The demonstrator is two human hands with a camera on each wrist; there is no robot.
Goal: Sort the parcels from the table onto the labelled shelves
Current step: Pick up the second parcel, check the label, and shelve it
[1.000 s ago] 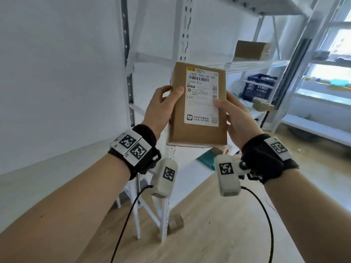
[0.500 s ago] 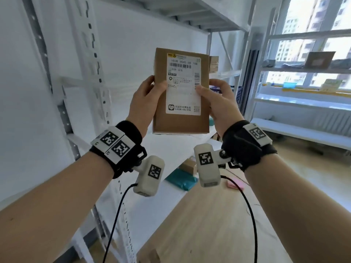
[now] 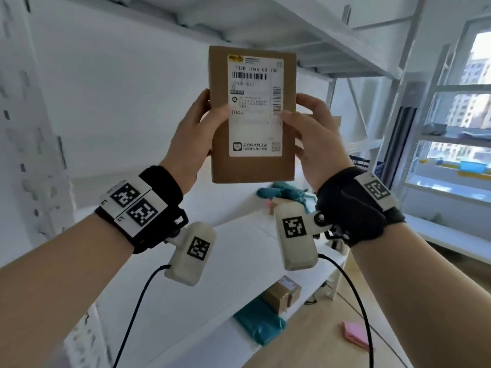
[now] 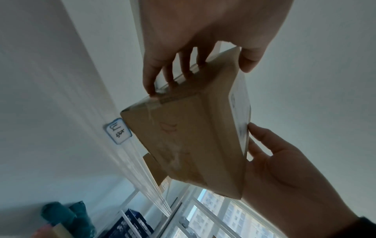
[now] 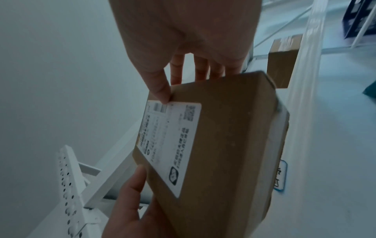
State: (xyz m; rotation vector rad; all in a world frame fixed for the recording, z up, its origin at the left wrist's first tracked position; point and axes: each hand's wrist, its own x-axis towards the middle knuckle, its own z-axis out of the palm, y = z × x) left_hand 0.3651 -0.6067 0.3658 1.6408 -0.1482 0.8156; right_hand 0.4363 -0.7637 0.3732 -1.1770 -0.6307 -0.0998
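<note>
A brown cardboard parcel (image 3: 252, 166) with a white shipping label is held upright in front of the white shelving, label facing me. My left hand (image 3: 212, 107) grips its left edge, thumb on the front and fingers behind. My right hand (image 3: 297, 108) grips the right edge the same way. In the left wrist view the parcel (image 4: 193, 145) sits between the left hand (image 4: 203, 70) and the right hand (image 4: 274, 161), next to a blue-framed shelf label (image 4: 118, 130). The right wrist view shows the parcel (image 5: 234, 136), my right hand (image 5: 183, 83) and another shelf label (image 5: 281, 175).
An upper shelf board (image 3: 239, 17) hangs just above the parcel. On the shelf below lie teal bags (image 3: 281, 189), a small cardboard box (image 3: 281, 293) and a teal parcel (image 3: 259, 322). A perforated upright (image 3: 39, 155) stands left. A pink item (image 3: 356, 335) lies on the floor.
Both hands have kept their hold and carried the parcel up and closer to the shelving. My view has swung towards the shelf bay and the window.
</note>
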